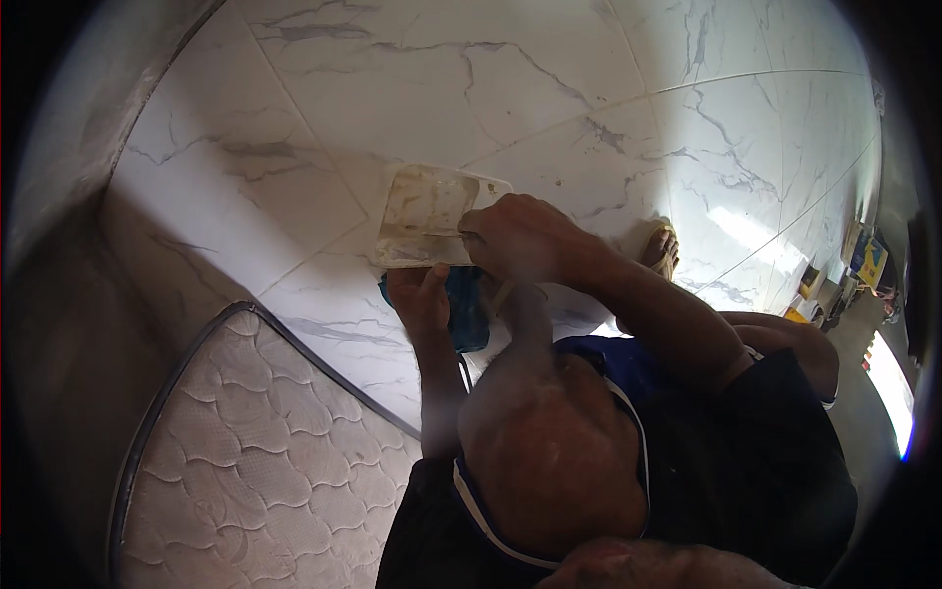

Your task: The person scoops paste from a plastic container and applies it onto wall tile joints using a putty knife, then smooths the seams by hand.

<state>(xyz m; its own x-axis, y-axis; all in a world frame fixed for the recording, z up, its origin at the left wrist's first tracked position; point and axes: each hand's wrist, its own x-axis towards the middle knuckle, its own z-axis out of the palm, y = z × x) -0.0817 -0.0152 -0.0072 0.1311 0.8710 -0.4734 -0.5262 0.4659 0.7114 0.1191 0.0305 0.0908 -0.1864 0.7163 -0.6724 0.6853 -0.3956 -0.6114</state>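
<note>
A shallow off-white plastic tray, stained brownish inside, is tilted in front of me above the tiled floor. My left hand is closed on its near edge, the thumb lying against the rim and the fingers hidden underneath. Over the tray's right side is my right hand, its fingers curled. A thin, pale, straight edge shows beside its fingertips inside the tray; what it belongs to I cannot make out. Just beneath the tray, by my left wrist, sits a teal-blue object, largely covered.
White marble-patterned tiles cover the floor. At lower left lies a quilted beige mattress with dark piping. My bent knee rises close in. A sandalled foot rests to the right. Several small packages stand by the right edge.
</note>
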